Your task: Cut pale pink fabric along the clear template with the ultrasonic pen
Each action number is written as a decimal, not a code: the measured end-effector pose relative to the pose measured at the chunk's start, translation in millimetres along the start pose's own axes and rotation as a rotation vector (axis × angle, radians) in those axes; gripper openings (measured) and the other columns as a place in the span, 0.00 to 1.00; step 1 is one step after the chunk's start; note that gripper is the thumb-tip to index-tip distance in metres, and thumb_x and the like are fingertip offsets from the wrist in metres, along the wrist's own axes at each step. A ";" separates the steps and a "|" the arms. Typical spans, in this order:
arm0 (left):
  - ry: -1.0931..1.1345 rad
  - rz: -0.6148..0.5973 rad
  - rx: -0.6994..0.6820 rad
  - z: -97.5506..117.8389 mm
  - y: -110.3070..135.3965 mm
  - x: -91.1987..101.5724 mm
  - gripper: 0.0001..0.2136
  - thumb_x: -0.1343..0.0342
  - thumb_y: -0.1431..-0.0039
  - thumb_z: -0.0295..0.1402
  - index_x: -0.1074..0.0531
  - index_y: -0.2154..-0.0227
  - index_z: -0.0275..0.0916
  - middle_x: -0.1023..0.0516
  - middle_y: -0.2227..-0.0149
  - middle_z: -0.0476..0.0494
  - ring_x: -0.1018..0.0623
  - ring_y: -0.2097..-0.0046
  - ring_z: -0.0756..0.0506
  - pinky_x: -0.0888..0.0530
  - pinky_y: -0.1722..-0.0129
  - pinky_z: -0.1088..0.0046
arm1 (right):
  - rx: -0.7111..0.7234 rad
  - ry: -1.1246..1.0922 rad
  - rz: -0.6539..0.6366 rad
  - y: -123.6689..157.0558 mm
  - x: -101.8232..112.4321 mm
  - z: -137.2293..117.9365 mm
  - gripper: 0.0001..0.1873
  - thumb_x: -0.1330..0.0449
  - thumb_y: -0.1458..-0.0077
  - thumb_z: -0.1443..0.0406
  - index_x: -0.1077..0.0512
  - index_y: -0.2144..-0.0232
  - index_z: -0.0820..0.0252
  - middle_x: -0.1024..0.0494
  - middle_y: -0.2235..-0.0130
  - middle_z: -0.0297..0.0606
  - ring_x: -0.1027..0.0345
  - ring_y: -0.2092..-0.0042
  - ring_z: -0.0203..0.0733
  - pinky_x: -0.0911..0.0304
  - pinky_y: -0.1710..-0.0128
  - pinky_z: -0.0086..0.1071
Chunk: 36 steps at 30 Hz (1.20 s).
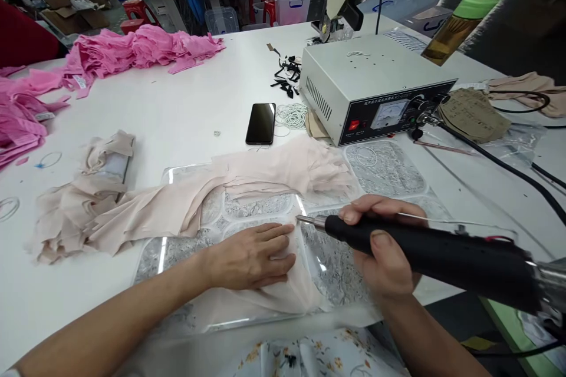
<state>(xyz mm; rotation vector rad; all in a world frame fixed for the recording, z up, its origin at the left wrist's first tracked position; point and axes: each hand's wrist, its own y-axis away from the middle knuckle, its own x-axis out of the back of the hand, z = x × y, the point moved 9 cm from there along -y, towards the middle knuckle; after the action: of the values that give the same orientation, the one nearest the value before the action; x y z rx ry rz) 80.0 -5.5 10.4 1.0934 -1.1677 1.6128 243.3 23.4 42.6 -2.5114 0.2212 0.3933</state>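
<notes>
Beige cloth [278,299] lies flat before the grey machine [375,85], pressed by the open left hand [252,256]; the right hand [384,250] grasps a black tool [442,256], tip at the cloth's edge. Heaped pieces [84,212] left of the machine look unfinished.
</notes>
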 end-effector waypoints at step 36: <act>0.000 -0.032 -0.025 -2.7 -4.9 1.6 0.12 0.50 0.31 0.37 0.26 0.56 0.35 0.27 0.61 0.41 0.27 0.44 0.39 0.37 0.35 0.59 | -0.106 -0.073 0.013 0.1 -2.2 -2.8 0.05 0.40 0.46 0.66 0.28 0.64 0.53 0.26 0.68 0.34 0.34 0.72 0.37 0.31 0.69 0.39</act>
<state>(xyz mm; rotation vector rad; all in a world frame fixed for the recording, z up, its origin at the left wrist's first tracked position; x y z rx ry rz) 83.8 -1.6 12.5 1.0908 -1.1619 1.5699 241.9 21.9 45.4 -2.5951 0.1930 0.5141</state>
